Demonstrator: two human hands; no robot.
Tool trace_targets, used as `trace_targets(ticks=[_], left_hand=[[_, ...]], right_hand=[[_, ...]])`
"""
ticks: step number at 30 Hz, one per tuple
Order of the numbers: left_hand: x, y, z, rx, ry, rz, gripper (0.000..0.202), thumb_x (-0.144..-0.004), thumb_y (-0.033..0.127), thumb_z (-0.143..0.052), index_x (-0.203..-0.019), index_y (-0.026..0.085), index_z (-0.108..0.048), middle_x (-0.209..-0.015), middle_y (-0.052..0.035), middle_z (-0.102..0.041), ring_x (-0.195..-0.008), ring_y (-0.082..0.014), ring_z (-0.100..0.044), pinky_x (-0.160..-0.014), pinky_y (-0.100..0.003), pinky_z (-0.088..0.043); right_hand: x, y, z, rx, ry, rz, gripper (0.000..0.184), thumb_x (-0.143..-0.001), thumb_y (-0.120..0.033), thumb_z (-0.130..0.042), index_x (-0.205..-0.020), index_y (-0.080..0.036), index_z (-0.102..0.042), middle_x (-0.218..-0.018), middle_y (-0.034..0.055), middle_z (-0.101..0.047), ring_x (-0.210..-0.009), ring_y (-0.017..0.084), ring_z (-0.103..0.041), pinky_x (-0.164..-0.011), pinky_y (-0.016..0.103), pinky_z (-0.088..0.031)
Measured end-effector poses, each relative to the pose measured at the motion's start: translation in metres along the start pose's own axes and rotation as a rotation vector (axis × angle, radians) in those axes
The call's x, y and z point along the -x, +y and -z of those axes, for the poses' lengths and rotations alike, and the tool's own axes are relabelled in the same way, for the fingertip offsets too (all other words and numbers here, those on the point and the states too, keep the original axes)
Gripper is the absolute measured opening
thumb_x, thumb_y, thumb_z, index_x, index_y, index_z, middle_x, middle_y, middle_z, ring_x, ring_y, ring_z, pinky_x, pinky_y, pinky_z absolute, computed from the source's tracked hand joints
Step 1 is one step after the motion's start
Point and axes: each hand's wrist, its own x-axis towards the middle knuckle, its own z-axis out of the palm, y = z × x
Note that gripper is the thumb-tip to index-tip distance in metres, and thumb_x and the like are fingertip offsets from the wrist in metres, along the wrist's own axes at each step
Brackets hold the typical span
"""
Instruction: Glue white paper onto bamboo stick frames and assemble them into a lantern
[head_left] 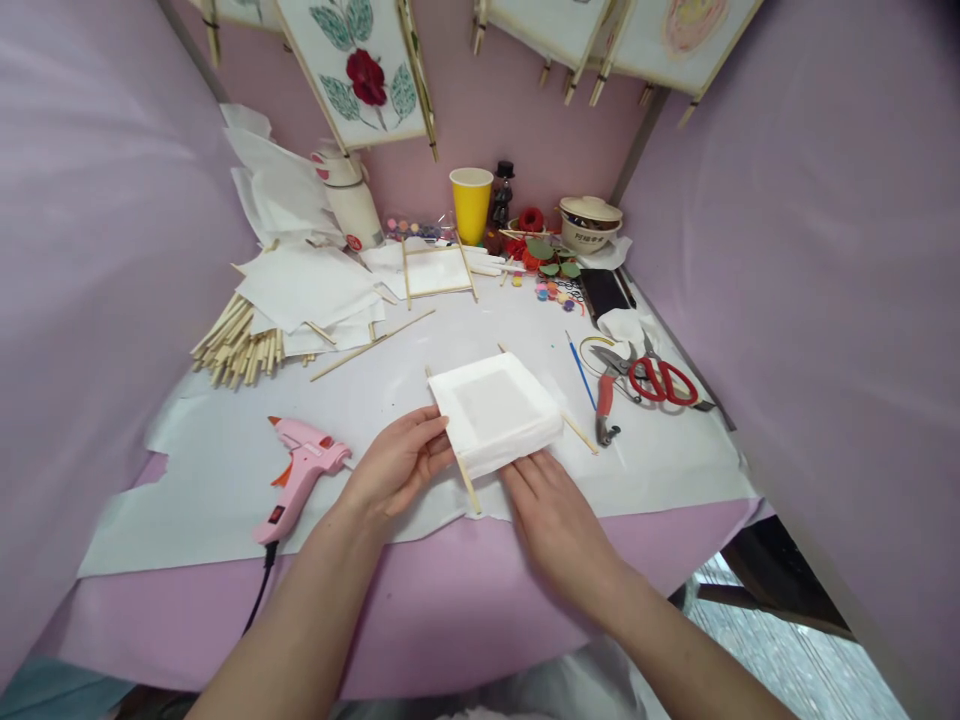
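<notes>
Largest is the pink-draped table (450,610) with its white cover (180,500); read it as a clock centred on the white-covered frame (495,405), twelve being the far side. Loose white sheets (300,285) lie at ten over a bundle of sticks (238,345). A picture panel (367,75) hangs at eleven. The frame itself is near the middle of the table, slightly tilted, with stick ends poking out around it. At its eight, the left hand (397,462) pinches the edge, thumb above, fingers curled beneath. At its five, the right hand (551,510) has its fingers straight and close together, tips at the near side; whether it pinches I cannot tell. Smaller again, a pink glue gun (300,465) lies untouched between eight and nine, a second frame (439,272) at eleven, cutters (606,395) and red-handled scissors (664,382) towards three.

As I judge it, the covering is well along: white material spans the top and comes down the near side, while the top bears no picture. The near side looks the least settled part.

The underside, the right thumb and any glue are hidden. The other hanging panels (675,45) are cut off above.
</notes>
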Motion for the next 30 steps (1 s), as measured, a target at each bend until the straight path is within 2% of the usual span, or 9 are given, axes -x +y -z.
trace_targets(ticks=[2, 4, 7, 10, 14, 16, 30], left_hand=[[0.001, -0.001, 0.0, 0.01, -0.012, 0.007, 0.017, -0.089, 0.01, -0.058, -0.104, 0.009, -0.066, -0.098, -0.0126, -0.074, -0.079, -0.0158, -0.073, -0.067, -0.02, -0.061], [0.002, -0.003, 0.001, 0.015, -0.006, 0.006, 0.017, -0.089, 0.009, -0.057, -0.104, 0.009, -0.066, -0.098, -0.0125, -0.074, -0.079, -0.0158, -0.073, -0.067, -0.02, -0.061], [0.001, -0.006, 0.0, 0.006, -0.004, 0.001, 0.018, -0.089, 0.009, -0.057, -0.105, 0.009, -0.065, -0.099, -0.0128, -0.074, -0.08, -0.0161, -0.073, -0.069, -0.021, -0.062], [0.001, -0.009, -0.001, -0.018, -0.013, -0.007, 0.019, -0.089, 0.01, -0.058, -0.108, 0.009, -0.063, -0.103, -0.0142, -0.073, -0.084, -0.0179, -0.073, -0.072, -0.023, -0.062], [0.001, -0.012, -0.002, -0.051, 0.023, -0.021, 0.021, -0.09, 0.011, -0.057, -0.111, 0.009, -0.06, -0.107, -0.0157, -0.072, -0.088, -0.0203, -0.073, -0.077, -0.029, -0.063], [0.001, -0.014, -0.001, -0.064, 0.037, -0.025, 0.02, -0.09, 0.011, -0.057, -0.11, 0.01, -0.059, -0.108, -0.0162, -0.072, -0.09, -0.021, -0.073, -0.078, -0.03, -0.063], [0.002, -0.015, -0.003, -0.1, 0.034, -0.023, 0.022, -0.087, 0.01, -0.058, -0.109, 0.01, -0.057, -0.106, -0.0169, -0.072, -0.088, -0.022, -0.073, -0.08, -0.034, -0.062]], right_hand=[[-0.01, -0.001, -0.001, 0.001, -0.008, 0.009, 0.049, -0.09, -0.005, -0.044, -0.138, -0.011, -0.049, -0.134, 0.0145, -0.056, -0.127, 0.031, -0.046, -0.109, 0.05, -0.04], [-0.012, -0.001, 0.001, 0.005, 0.054, 0.005, 0.041, -0.092, -0.009, -0.046, -0.132, -0.01, -0.052, -0.128, 0.0159, -0.058, -0.123, 0.032, -0.047, -0.105, 0.051, -0.042], [-0.007, -0.001, 0.006, -0.013, 0.179, -0.035, 0.026, -0.094, -0.013, -0.047, -0.116, -0.009, -0.06, -0.111, 0.0163, -0.061, -0.104, 0.031, -0.053, -0.09, 0.049, -0.049], [-0.001, 0.002, 0.008, -0.059, 0.269, -0.049, 0.017, -0.094, -0.012, -0.046, -0.105, -0.012, -0.06, -0.099, 0.0132, -0.059, -0.09, 0.026, -0.052, -0.078, 0.043, -0.051], [0.001, 0.005, 0.005, -0.108, 0.317, -0.012, 0.033, -0.093, -0.008, -0.047, -0.125, -0.012, -0.051, -0.118, 0.0152, -0.055, -0.109, 0.026, -0.051, -0.092, 0.044, -0.048], [0.001, 0.006, 0.003, -0.114, 0.309, -0.014, 0.037, -0.093, -0.007, -0.046, -0.129, -0.014, -0.049, -0.122, 0.0148, -0.054, -0.113, 0.026, -0.049, -0.096, 0.045, -0.047], [0.001, 0.008, 0.005, -0.094, 0.278, -0.032, 0.033, -0.095, -0.013, -0.045, -0.126, -0.015, -0.055, -0.124, 0.0153, -0.054, -0.12, 0.026, -0.048, -0.105, 0.05, -0.043]])
